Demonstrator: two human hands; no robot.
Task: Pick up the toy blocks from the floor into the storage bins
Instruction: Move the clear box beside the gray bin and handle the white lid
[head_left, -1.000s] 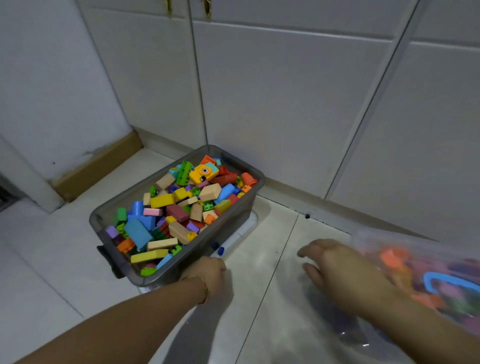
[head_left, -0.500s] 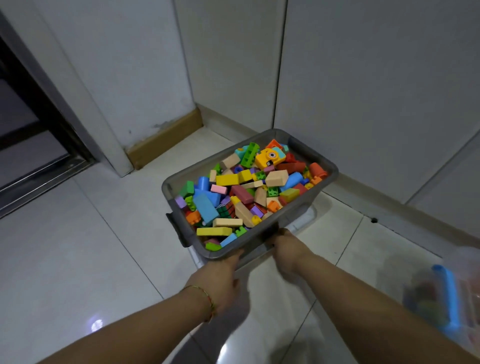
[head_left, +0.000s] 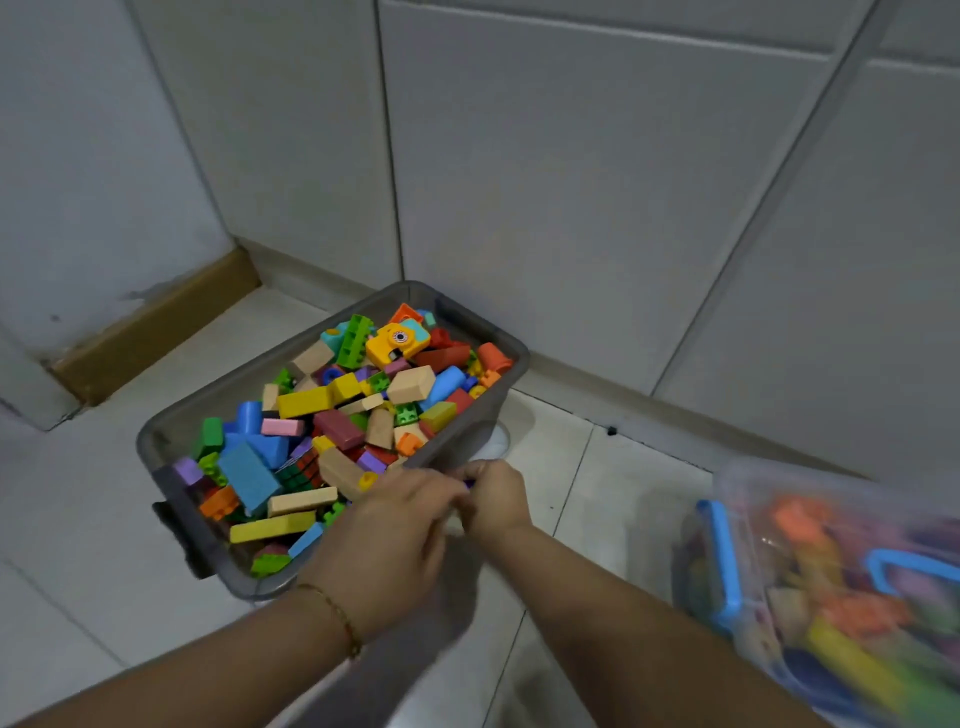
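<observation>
**Grey bin of blocks on tiled floor, both hands at its near rim**

The smoky-grey translucent plastic storage bin stands on the pale tiled floor, filled to the rim with mixed coloured toy blocks; a yellow block with a round eye lies near the far end. The bin's long axis runs diagonally, from near left to far right, its far corner close to the white panelled cabinet doors. A dark handle projects from the near-left short end. Open floor lies to the bin's left and in front; a wooden skirting strip runs along the left wall, well apart from the bin.

The left hand is at the bin's near long rim, fingers curled and meeting the right hand just beside the rim. The right-hand fingers are pinched together; a small purple speck shows between the two hands, too small to identify. Whether either hand grips the rim or a block cannot be told. A thin beaded bracelet circles the left wrist.

To the right, apart from the grey bin, stands a clear plastic container with blue latches, blurred, holding more coloured pieces.
</observation>
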